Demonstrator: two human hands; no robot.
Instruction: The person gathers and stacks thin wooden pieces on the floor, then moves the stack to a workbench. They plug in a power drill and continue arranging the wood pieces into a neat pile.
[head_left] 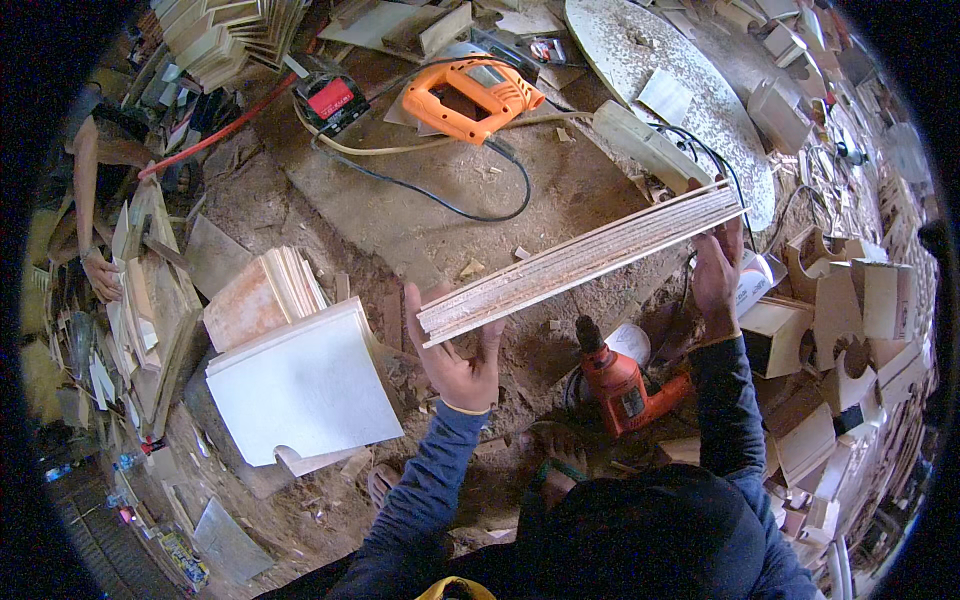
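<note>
A stack of thin plywood boards (585,262) is held up between my two hands, edges toward me, its right end higher in view. My left hand (462,368) grips the left end, thumb on the near side and fingers on the far side. At the opposite end, my right hand (716,272) is closed round the boards, its fingers partly hidden by them. Below the stack lies an orange-red power drill (622,385), nearest my right forearm. Left of my left hand, a pile of white-faced panels (305,385) leans on more brownish boards (265,298).
An orange jigsaw (470,98) with a dark cord lies on a dusty board beyond. A big oval panel (690,100) covered in shavings is at the far right. Cut wooden pieces (850,320) crowd the right side. Another person's hand (102,275) rests near scraps at left.
</note>
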